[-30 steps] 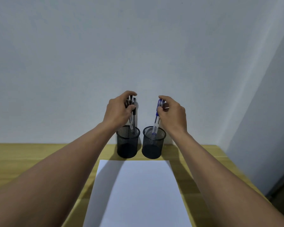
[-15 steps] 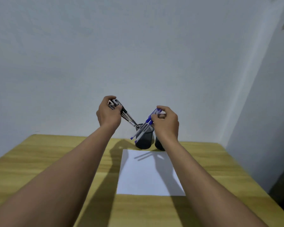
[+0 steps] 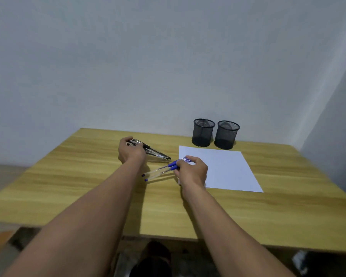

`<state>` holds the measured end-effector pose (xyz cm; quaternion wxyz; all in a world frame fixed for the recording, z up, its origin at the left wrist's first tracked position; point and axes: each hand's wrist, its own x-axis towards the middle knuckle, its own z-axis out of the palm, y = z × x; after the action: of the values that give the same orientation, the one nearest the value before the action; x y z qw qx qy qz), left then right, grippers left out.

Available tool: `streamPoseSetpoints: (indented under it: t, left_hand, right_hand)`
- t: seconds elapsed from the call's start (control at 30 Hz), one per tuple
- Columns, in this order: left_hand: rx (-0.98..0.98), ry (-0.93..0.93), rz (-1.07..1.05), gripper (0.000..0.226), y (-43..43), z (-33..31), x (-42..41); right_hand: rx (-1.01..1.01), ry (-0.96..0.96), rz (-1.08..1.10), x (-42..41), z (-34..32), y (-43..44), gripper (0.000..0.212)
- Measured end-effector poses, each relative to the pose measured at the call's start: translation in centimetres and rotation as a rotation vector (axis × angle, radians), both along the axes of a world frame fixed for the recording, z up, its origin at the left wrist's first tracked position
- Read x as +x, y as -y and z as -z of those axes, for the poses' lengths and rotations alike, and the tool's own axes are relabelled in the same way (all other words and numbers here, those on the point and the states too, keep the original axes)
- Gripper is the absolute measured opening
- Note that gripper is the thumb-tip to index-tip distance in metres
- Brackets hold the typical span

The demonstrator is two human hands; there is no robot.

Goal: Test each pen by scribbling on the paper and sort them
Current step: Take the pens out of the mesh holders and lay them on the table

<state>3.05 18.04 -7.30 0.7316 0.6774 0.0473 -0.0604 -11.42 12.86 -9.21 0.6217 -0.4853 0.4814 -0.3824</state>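
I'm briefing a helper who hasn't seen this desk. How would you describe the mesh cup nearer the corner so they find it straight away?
Start at the wooden table and go to its far edge against the wall, beyond the white paper. Two black mesh pen cups stand there side by side, both apparently empty. Take the right-hand cup, not the left-hand cup.

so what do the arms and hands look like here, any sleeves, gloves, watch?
Both forearms are bare up to the frame edge: no sleeves in view. The left hand and right hand wear no gloves, and no watch, band or ring shows on either. No markings or cables visible.
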Motion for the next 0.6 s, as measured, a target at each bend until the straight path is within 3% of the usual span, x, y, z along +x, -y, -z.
streamPoseSetpoints:
  t: [0.13,0.27,0.5,0.6]
  left_hand:
    - [-0.032,-0.135,-0.017,0.032,-0.1,1.1,0.6]
    - [0.034,-0.149,-0.002,0.032,-0.2,1.2,1.3]
    - [0.403,-0.106,0.114,0.028,-0.8,0.3,1.7]
    - [0.584,-0.025,0.194,0.027,-1.1,-0.6,1.5]
  right_hand:
    - [0.002,-0.094,-0.063,0.5,1.4,-1.1,0.025]
    - [-0.067,-0.205,-0.112,1.0,1.6,-1.6,0.020]
    - [-0.323,-0.455,-0.303,0.0,0.3,-1.5,0.037]
    - [-0.418,-0.524,-0.345,-0.5,-0.7,-1.6,0.033]
